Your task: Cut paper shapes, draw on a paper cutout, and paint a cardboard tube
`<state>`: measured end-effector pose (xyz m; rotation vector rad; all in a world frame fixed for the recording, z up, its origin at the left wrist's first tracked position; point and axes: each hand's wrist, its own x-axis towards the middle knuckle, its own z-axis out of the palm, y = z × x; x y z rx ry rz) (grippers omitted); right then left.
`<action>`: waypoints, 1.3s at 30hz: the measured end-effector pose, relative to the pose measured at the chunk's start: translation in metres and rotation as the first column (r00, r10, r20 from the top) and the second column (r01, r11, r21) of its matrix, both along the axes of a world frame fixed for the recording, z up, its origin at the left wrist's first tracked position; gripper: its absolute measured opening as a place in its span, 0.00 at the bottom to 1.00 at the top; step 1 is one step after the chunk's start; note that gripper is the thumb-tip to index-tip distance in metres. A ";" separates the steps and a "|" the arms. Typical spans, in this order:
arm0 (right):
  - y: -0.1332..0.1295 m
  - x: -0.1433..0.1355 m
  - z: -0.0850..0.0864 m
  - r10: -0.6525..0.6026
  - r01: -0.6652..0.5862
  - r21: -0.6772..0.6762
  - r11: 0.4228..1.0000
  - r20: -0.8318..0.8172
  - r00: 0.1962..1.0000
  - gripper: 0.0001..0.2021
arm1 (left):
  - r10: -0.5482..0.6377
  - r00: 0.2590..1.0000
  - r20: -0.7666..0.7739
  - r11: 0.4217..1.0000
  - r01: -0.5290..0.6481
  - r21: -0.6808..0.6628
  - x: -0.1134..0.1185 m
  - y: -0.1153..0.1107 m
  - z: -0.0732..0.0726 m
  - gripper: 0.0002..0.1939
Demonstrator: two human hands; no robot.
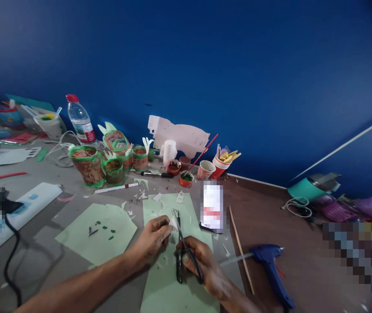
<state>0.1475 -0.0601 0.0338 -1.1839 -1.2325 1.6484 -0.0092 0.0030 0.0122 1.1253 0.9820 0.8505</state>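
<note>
Between the fingertips of my left hand (155,237) is a small white paper piece (174,223). My right hand (202,263) is closed around the handles of black scissors (186,248), whose blades point away from me beside the paper. Both hands are over a pale green sheet (173,291) strewn with white scraps. To the left, a second green sheet (97,230) carries several dark green marks or bits. A phone (212,206) with a lit screen, blurred out, stands just beyond my right hand.
Brown-and-green painted pots (88,167) stand at the back left near a water bottle (81,119). Paint cups (186,178), a marker (157,174) and a cup of yellow tools (221,165) line the back. A blue glue gun (272,269) and wooden stick (241,250) lie at right.
</note>
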 end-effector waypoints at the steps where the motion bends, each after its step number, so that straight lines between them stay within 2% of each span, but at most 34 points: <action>1: 0.000 0.000 0.000 -0.001 0.001 -0.007 1.000 -0.004 1.000 0.30 | 0.000 1.000 0.000 1.000 0.000 -0.002 0.000 0.000 0.001 0.11; 8: 0.002 -0.001 0.001 0.006 -0.006 -0.015 1.000 0.008 1.000 0.30 | -0.024 1.000 0.003 1.000 0.024 0.006 -0.001 0.001 -0.005 0.13; 13: 0.000 0.001 -0.004 0.010 -0.010 -0.015 1.000 0.009 1.000 0.28 | -0.028 1.000 0.005 1.000 0.028 0.008 -0.002 0.002 -0.010 0.12; 22: 0.000 -0.001 -0.007 -0.002 0.001 0.007 1.000 0.039 0.999 0.25 | -0.018 0.999 0.030 1.000 0.018 -0.012 -0.001 0.001 -0.006 0.12; 31: -0.001 0.003 -0.022 -0.014 0.006 0.064 0.998 0.133 0.991 0.21 | -0.016 1.000 0.022 1.000 0.016 0.023 -0.002 0.003 -0.013 0.13; 35: 0.002 0.003 -0.011 -0.072 0.067 0.047 0.997 0.129 0.989 0.24 | -0.033 0.999 0.026 0.999 0.033 0.012 -0.003 0.003 -0.010 0.13; 39: 0.006 0.009 0.006 -0.186 0.186 0.111 0.976 -0.013 0.982 0.27 | -0.098 0.995 -0.029 0.994 0.099 0.038 -0.004 -0.001 0.002 0.13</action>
